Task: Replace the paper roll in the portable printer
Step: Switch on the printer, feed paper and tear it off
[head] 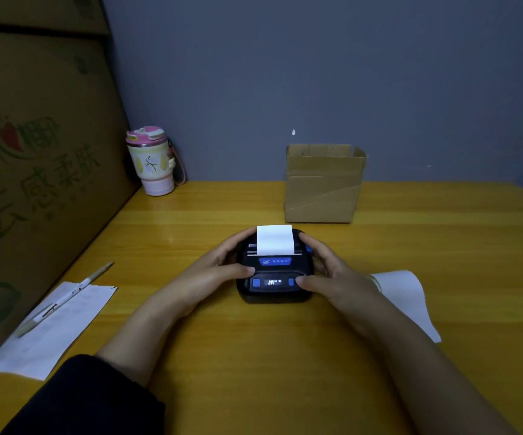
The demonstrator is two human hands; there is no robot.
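A small black portable printer [274,271] with blue buttons and a lit display sits on the yellow wooden table [254,356]. Its lid is down and a white strip of paper [275,239] sticks up from the slot. My left hand [222,265] grips the printer's left side, thumb on the front panel. My right hand [329,271] grips the right side, thumb resting by the right blue button. The roll inside is hidden.
An open cardboard box [324,183] stands just behind the printer. A pink-lidded tumbler [153,161] is at the back left beside large cartons [34,183]. A pen [65,298] lies on a paper sheet [50,331] at left; another white paper [407,299] lies right.
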